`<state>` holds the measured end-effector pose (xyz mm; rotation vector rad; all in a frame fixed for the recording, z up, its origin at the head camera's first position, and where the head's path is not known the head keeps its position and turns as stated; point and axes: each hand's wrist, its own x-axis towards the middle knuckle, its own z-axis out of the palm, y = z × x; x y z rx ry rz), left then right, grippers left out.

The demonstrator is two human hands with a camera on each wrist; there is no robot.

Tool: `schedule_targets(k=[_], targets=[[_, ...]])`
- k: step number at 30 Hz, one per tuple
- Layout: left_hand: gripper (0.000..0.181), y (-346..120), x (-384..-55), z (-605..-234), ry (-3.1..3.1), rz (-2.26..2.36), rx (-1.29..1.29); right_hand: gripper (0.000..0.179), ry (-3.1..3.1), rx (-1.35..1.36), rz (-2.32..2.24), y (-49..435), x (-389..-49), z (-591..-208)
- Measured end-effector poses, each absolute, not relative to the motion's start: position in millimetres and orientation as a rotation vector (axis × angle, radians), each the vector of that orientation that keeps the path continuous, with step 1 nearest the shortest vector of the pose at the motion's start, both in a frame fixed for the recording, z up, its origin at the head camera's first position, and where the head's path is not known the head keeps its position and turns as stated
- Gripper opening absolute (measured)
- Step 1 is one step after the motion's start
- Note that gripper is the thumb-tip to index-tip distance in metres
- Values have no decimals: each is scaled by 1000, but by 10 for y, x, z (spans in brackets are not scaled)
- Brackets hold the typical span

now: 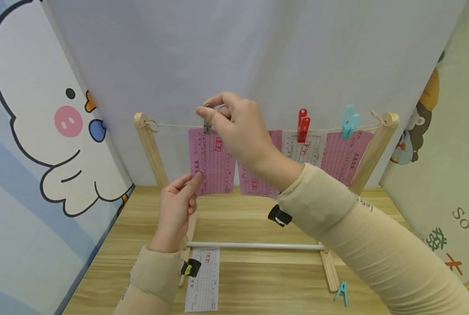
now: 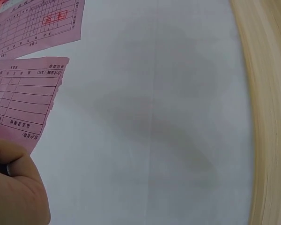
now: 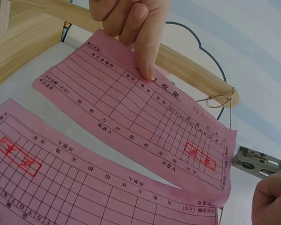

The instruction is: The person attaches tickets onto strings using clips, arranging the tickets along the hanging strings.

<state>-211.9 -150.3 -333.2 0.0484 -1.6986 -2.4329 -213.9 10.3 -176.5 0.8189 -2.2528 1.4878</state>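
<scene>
A pink receipt slip [image 1: 214, 168] hangs at the left end of a twine line [image 1: 171, 125]. My left hand [image 1: 176, 208] pinches its left edge, low down, with the thumb in front. Above, my right hand [image 1: 248, 131] grips a grey-green clothespin [image 3: 255, 161] between thumb and fingers. The clothespin's tip meets the slip's top edge at the line; whether it bites both paper and twine cannot be told. Close by, a second pink slip [image 1: 255, 181] hangs, partly covered by my right hand and forearm.
Further right hang a white slip [image 1: 303, 153] under a red clothespin [image 1: 303, 126] and a pink slip [image 1: 346, 155] under a light-blue one [image 1: 350, 122]. Wooden posts [image 1: 151, 151] hold the line. On the table lie a white slip [image 1: 202, 284] and a blue clothespin [image 1: 342, 293].
</scene>
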Motion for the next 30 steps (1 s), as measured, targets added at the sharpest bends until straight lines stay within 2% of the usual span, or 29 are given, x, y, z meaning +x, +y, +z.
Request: schedule_targets(k=[9, 19, 30], targets=[[13, -1509, -2125, -3327, -1691, -2445, 63, 21, -2245, 803, 1478, 111, -2201, -1768], [21, -1474, -2145, -3353, -1642, -2478, 53, 19, -2245, 806, 1418, 106, -2246, -1788], [18, -1445, -2166, -3370, -1644, -2478, 65, 21, -2346, 780, 1420, 84, -2270, -1857]])
